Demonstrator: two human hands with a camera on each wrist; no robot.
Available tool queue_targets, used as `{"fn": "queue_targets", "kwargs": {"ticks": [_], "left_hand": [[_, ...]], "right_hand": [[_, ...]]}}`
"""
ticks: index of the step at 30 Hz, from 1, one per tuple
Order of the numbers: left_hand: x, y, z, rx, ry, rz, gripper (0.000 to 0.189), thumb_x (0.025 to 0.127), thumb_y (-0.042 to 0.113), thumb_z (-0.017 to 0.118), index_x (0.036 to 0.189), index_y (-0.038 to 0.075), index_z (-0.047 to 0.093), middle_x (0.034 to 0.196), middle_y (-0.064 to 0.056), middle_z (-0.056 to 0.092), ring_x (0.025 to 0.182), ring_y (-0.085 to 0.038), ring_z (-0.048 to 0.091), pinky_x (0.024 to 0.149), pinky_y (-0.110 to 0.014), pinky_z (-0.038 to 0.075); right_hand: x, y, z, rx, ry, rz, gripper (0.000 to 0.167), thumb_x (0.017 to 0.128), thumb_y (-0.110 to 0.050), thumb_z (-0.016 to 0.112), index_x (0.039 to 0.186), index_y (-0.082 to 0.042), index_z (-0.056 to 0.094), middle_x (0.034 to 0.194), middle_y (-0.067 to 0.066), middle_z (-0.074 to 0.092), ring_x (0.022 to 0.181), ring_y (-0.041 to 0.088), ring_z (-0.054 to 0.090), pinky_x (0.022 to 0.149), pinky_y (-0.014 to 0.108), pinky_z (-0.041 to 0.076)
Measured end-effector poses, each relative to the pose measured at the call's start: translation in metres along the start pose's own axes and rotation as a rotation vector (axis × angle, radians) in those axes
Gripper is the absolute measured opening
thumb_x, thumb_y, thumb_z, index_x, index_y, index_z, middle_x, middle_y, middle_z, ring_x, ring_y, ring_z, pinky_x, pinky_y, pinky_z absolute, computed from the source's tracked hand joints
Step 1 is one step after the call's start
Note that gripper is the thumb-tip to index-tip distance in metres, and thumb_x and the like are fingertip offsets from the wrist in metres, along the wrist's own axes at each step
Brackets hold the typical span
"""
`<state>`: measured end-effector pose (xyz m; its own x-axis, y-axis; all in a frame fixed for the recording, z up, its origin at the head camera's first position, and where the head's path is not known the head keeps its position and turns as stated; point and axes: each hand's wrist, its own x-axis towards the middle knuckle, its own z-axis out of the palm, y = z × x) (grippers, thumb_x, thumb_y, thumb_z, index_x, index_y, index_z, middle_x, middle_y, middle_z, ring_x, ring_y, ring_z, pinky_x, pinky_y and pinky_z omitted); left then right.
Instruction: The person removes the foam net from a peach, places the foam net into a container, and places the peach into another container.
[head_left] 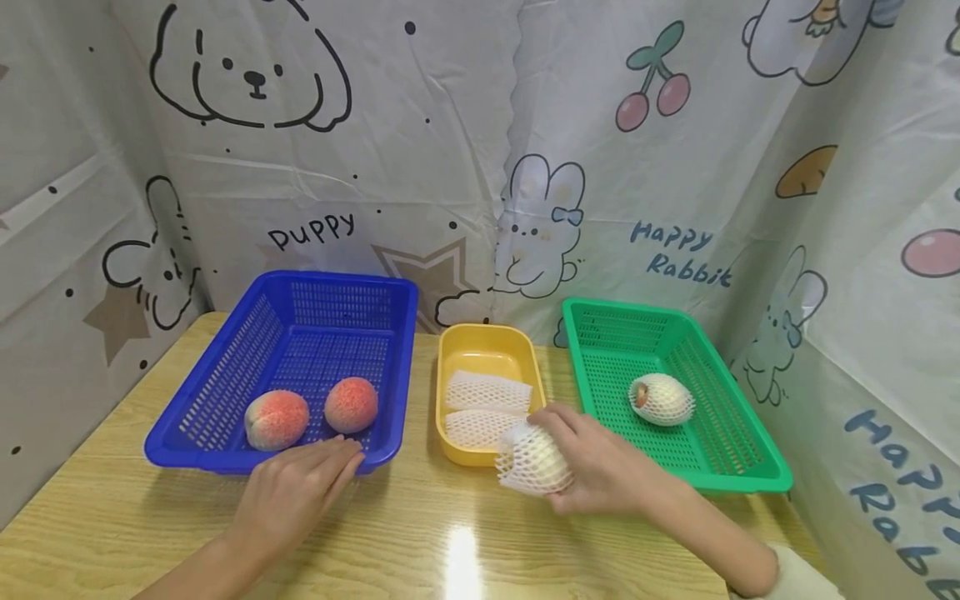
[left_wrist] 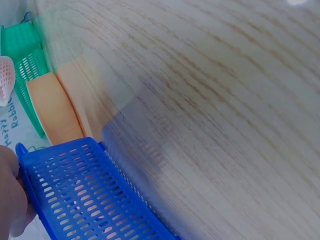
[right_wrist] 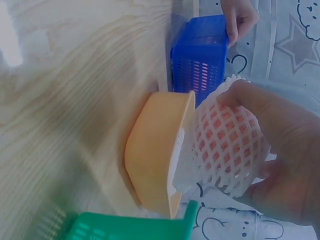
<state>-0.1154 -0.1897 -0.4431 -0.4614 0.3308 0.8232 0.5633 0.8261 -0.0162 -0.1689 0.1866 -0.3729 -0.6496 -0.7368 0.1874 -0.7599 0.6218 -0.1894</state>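
My right hand (head_left: pixel 596 467) grips a peach in a white foam net (head_left: pixel 534 460), held above the near right corner of the yellow tray (head_left: pixel 491 333). In the right wrist view, pinkish red shows through the mesh of the netted peach (right_wrist: pixel 227 140). My left hand (head_left: pixel 300 492) rests over the near rim of the blue basket (head_left: pixel 341 283), its fingers close to a bare peach (head_left: pixel 351 406). A second bare peach (head_left: pixel 277 420) lies to the left in that basket. The left fingertips are hidden in the head view.
Two flat foam nets (head_left: pixel 487 392) lie in the yellow tray. At the right stands a green basket (head_left: pixel 738 400) holding one netted peach (head_left: pixel 662 399). A printed curtain (head_left: pixel 450 125) closes off the back and sides of the wooden table (head_left: pixel 420 525).
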Motion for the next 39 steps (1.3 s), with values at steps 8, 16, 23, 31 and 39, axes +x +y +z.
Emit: {"fn": "queue_targets", "kwargs": {"ticks": [8,16,23,31,39], "left_hand": [[0.001,0.001,0.000,0.008,-0.005,-0.005,0.055,0.109,0.037,0.039,0.088,0.005,0.078,0.085,-0.008,0.075,0.073,-0.026,0.073,0.060,-0.043,0.059],[0.002,0.002,-0.001,0.009,0.004,-0.008,0.054,0.109,0.037,0.039,0.088,0.005,0.078,0.084,-0.008,0.075,0.072,-0.026,0.072,0.059,-0.043,0.059],[0.002,0.002,-0.001,0.008,-0.006,-0.015,0.053,0.109,0.036,0.039,0.088,0.006,0.077,0.085,-0.008,0.075,0.073,-0.026,0.073,0.060,-0.043,0.059],[0.002,0.002,0.000,0.006,-0.004,-0.006,0.053,0.109,0.037,0.039,0.088,0.006,0.077,0.085,-0.008,0.075,0.074,-0.027,0.073,0.061,-0.044,0.059],[0.001,-0.001,0.003,0.010,0.031,0.029,0.052,0.109,0.036,0.040,0.086,0.007,0.077,0.083,-0.008,0.074,0.072,-0.027,0.072,0.057,-0.043,0.059]], "right_hand": [[0.000,-0.007,0.012,0.028,-0.016,-0.022,0.085,0.065,-0.031,0.089,0.136,-0.011,0.047,0.130,0.005,0.052,0.110,0.018,0.056,0.088,0.037,0.056],[-0.001,-0.012,0.024,0.029,-0.062,-0.023,0.084,0.066,-0.033,0.087,0.137,-0.013,0.046,0.132,0.007,0.052,0.113,0.021,0.057,0.088,0.038,0.056],[-0.002,-0.013,0.034,0.033,-0.044,-0.065,0.083,0.065,-0.033,0.087,0.135,-0.012,0.048,0.129,0.004,0.053,0.110,0.019,0.056,0.090,0.036,0.054],[-0.004,-0.018,0.043,0.077,-0.122,-0.035,0.082,0.067,-0.032,0.085,0.137,-0.010,0.046,0.129,0.006,0.053,0.109,0.020,0.057,0.088,0.035,0.055],[-0.006,-0.020,0.053,0.102,-0.174,-0.019,0.079,0.070,-0.032,0.084,0.136,-0.013,0.046,0.128,0.003,0.053,0.107,0.016,0.056,0.084,0.030,0.055]]}}
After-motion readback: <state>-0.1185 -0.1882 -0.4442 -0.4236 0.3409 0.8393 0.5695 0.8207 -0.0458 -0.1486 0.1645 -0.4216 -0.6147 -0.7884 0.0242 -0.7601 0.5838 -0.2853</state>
